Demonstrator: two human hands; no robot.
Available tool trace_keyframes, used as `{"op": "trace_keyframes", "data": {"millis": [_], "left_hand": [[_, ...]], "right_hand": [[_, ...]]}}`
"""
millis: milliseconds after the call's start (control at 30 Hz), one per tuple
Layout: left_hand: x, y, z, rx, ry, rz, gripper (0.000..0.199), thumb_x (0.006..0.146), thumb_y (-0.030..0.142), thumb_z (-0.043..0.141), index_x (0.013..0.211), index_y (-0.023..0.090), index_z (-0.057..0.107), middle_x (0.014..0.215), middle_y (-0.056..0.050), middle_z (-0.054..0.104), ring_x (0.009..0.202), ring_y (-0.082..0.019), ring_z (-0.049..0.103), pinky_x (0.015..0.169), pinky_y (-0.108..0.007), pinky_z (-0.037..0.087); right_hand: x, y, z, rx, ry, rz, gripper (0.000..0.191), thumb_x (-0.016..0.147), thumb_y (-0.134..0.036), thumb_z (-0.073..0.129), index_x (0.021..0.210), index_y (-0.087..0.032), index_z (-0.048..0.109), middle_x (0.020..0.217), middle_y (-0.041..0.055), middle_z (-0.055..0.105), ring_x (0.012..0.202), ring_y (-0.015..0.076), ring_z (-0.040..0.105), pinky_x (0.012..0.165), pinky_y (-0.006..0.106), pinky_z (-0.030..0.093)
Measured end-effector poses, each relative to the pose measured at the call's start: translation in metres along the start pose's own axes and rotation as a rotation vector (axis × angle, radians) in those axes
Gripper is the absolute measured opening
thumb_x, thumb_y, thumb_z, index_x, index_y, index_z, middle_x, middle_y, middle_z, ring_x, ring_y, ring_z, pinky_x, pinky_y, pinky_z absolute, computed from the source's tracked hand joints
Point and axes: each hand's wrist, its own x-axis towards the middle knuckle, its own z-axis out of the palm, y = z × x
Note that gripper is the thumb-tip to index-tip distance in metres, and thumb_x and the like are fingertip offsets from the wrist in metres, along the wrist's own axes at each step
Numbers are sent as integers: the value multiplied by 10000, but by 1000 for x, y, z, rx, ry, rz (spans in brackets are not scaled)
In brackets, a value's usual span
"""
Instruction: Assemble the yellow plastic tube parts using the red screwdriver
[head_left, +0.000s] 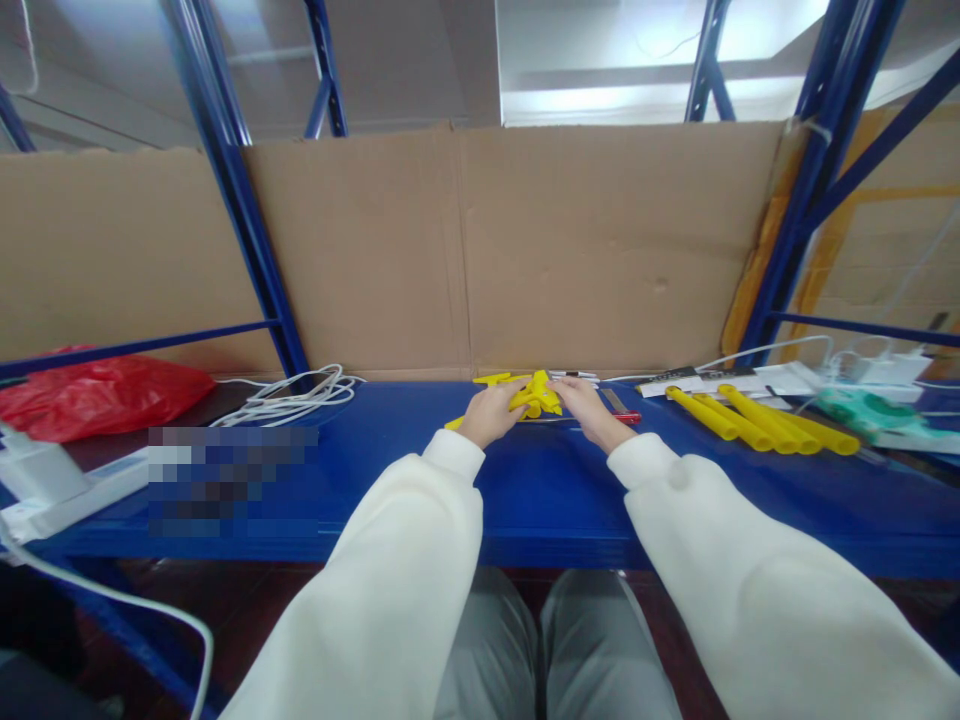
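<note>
Hands [491, 412]: ylw pc [543, 393] (bag [105, 392] contents unclear)

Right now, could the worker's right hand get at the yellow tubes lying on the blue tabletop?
Probably yes: the yellow tubes lie uncovered to the right of the right hand, with only a small red item low in between. The hand would likely have to leave the yellow part first.
</note>
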Motion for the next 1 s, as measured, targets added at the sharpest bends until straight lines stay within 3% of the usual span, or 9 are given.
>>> {"op": "trace_keyframes", "data": {"millis": [200, 367, 533, 700, 900, 1000], "left_hand": [[-3, 4, 7, 233, -39, 210, 695, 896, 12, 410, 1524, 307, 370, 1283, -124, 629, 1112, -235, 654, 906, -354, 519], [-3, 4, 6, 263, -4, 276, 762, 868, -10, 415, 1540, 335, 316, 1318, -114, 588, 1119, -226, 640, 906, -335, 512], [-2, -2, 3, 113, 97, 164, 677, 918, 50, 407, 1539, 303, 307, 1285, -102, 607, 1108, -206, 641, 888, -289, 515], [-1, -9, 2, -77, 245, 62, 574, 926, 73, 417, 1471, 255, 414, 1288, -101, 619, 1182, -214, 607, 965, -305, 490], [3, -21, 7, -455, 487, -95, 576, 905, 94, 466, 1451, 267, 400, 1387, -97, 580, 1240, -238, 581, 1003, -368, 490], [9, -29, 14, -700, 586, -166, 603, 906, 128, 508, 1465, 276, 337, 1392, -106, 572, 1238, -237, 579, 1042, -414, 468]], "right_hand": [[5, 6, -5, 104, 37, 100, 96, 641, -289, 638, 650, -194, 650, 708, 21, 674, 727, 171, 590, 616, 265, 418], [10, 5, -15, 158, -35, 101, 163, 620, -343, 663, 692, -197, 674, 847, 45, 727, 860, 205, 631, 686, 294, 461], [19, 1, -37, -5, 36, 55, 227, 648, -427, 655, 649, -200, 658, 871, 73, 745, 937, 238, 647, 766, 327, 461], [29, 9, -72, -245, 84, -8, 265, 715, -458, 640, 688, -199, 687, 904, 83, 753, 964, 255, 648, 790, 339, 476], [27, 26, -100, -878, -159, -172, 172, 750, -357, 660, 696, -209, 729, 810, 59, 755, 856, 240, 677, 782, 313, 503], [23, 27, -100, -977, -288, -170, 182, 795, -311, 615, 779, -202, 759, 850, 63, 764, 814, 222, 685, 766, 294, 517]]}}
